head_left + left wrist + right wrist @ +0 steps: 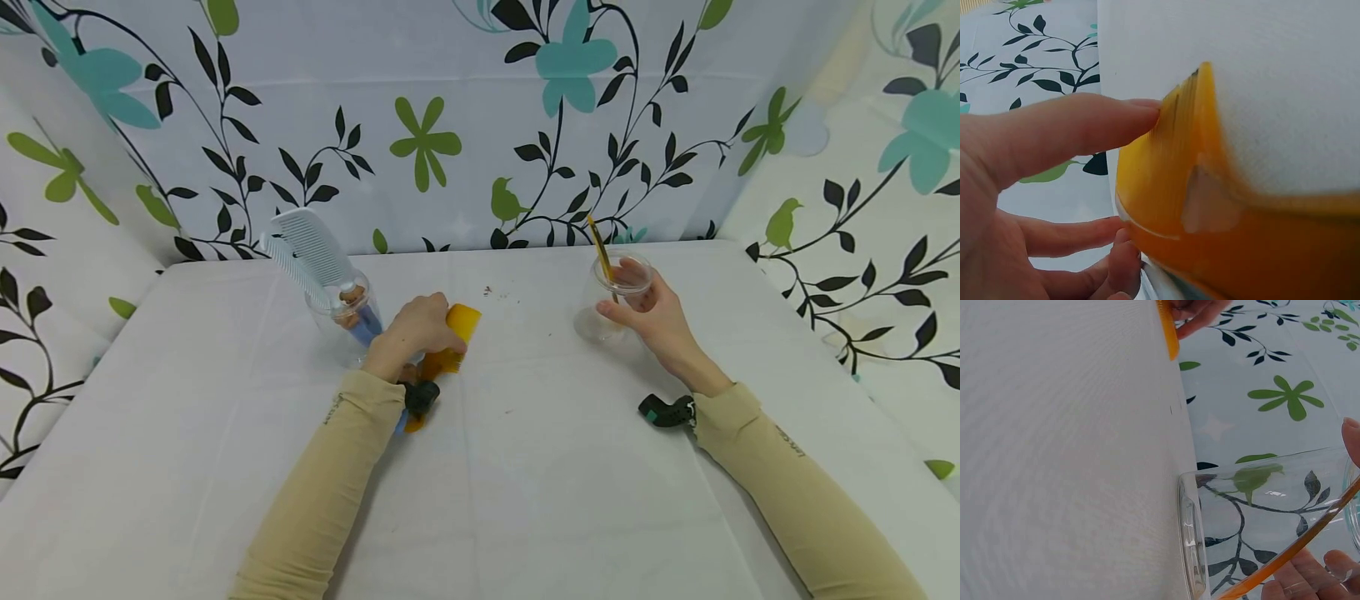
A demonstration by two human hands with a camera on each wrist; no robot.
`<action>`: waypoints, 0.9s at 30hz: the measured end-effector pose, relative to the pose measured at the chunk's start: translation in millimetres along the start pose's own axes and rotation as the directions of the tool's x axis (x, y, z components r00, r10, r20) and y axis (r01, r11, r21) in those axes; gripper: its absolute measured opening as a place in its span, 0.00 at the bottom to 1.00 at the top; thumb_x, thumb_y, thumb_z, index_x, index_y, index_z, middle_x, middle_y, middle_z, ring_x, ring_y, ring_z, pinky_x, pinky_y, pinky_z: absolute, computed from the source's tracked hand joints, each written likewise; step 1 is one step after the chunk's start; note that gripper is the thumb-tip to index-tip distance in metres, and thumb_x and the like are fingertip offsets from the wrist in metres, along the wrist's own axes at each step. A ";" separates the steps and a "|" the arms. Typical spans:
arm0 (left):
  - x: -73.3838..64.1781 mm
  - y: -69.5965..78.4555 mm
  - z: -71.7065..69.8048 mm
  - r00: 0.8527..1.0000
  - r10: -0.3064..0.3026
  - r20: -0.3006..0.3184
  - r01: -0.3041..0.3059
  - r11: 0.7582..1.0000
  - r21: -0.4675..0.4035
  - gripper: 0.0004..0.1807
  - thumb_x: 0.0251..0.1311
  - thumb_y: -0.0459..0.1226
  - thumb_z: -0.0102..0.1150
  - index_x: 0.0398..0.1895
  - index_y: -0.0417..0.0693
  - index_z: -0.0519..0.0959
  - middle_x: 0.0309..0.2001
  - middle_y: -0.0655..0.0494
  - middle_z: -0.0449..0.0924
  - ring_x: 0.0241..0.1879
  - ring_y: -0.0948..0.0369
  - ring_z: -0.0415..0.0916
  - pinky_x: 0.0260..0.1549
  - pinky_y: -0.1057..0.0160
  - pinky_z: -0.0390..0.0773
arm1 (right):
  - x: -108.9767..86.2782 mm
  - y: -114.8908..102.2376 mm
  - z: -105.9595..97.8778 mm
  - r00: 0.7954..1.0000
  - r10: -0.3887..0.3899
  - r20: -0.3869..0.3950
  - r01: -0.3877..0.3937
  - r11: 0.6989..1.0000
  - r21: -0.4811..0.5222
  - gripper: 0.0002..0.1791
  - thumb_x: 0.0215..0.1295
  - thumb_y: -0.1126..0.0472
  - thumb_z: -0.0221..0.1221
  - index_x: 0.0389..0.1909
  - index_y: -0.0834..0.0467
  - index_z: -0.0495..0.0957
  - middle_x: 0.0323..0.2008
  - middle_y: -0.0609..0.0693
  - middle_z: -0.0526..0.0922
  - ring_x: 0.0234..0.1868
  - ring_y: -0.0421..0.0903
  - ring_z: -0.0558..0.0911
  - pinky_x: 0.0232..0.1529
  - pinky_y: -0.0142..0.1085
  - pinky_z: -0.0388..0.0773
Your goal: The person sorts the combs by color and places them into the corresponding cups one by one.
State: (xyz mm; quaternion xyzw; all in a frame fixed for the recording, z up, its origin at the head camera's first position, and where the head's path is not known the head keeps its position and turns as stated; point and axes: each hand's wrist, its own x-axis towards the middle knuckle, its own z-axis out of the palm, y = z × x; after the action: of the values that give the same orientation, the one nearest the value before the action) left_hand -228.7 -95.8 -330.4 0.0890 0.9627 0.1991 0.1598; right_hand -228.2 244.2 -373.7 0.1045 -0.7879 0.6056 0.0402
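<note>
My left hand [423, 327] pinches a translucent amber comb [462, 321] low over the table; its fine teeth [1175, 112] show between thumb and fingers in the left wrist view. The comb's other end passes under the wrist, partly hidden, with something blue beside it. My right hand [652, 321] grips a clear glass jar [1241, 487] near its rim. The jar stands upright on the table. A slim amber strip [600, 250] leans inside it and sticks out above the rim; its kind is unclear.
Left of the left hand, a second clear jar [318, 321] holds pale combs [311, 246] and blue-and-brown items [360, 312]. Small dark specks [487, 292] lie on the white table [510, 500]. A leaf-patterned cloth [442, 50] hangs behind the table.
</note>
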 end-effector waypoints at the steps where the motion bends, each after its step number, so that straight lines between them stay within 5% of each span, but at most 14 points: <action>1: 0.0 0.2 -0.2 1.000 0.000 0.003 0.000 1.000 0.000 0.27 0.55 0.43 0.70 0.52 0.35 0.73 0.41 0.45 0.77 0.35 0.54 0.72 0.32 0.64 0.73 | 0.0 -0.1 0.0 1.000 0.000 0.000 0.000 1.000 -0.001 0.39 0.64 0.60 0.66 0.74 0.50 0.59 0.71 0.52 0.66 0.74 0.50 0.64 0.78 0.49 0.53; 11: 2.4 2.5 -0.3 0.995 0.024 0.096 -0.017 0.997 -0.070 0.35 0.58 0.44 0.69 0.65 0.38 0.68 0.58 0.44 0.76 0.46 0.52 0.73 0.47 0.58 0.77 | 0.1 0.9 -0.5 1.000 -0.012 0.002 0.012 1.000 -0.006 0.39 0.64 0.60 0.66 0.73 0.50 0.60 0.71 0.52 0.66 0.73 0.50 0.64 0.78 0.49 0.54; 18: 2.0 4.2 -6.4 0.982 0.159 0.102 -0.137 0.972 -0.193 0.29 0.62 0.42 0.66 0.63 0.40 0.70 0.57 0.42 0.75 0.51 0.50 0.74 0.52 0.55 0.78 | 1.0 -0.3 0.4 1.000 -0.008 -0.002 0.008 1.000 -0.011 0.38 0.64 0.60 0.66 0.73 0.50 0.60 0.71 0.52 0.67 0.73 0.49 0.65 0.78 0.49 0.53; 27: -1.0 9.0 -14.1 0.965 0.246 0.086 -0.201 0.912 -0.357 0.24 0.69 0.40 0.59 0.63 0.37 0.69 0.51 0.42 0.77 0.36 0.55 0.77 0.42 0.60 0.81 | 0.8 -0.3 -0.1 1.000 -0.012 -0.003 0.012 1.000 -0.016 0.38 0.64 0.60 0.66 0.73 0.50 0.60 0.70 0.53 0.67 0.73 0.49 0.65 0.78 0.48 0.54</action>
State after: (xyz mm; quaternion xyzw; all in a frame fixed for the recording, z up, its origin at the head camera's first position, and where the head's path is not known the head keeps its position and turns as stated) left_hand -231.6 -92.9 -314.2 0.1819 0.8839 0.3756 0.2111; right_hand -228.9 244.1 -373.2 0.1079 -0.7920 0.5992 0.0459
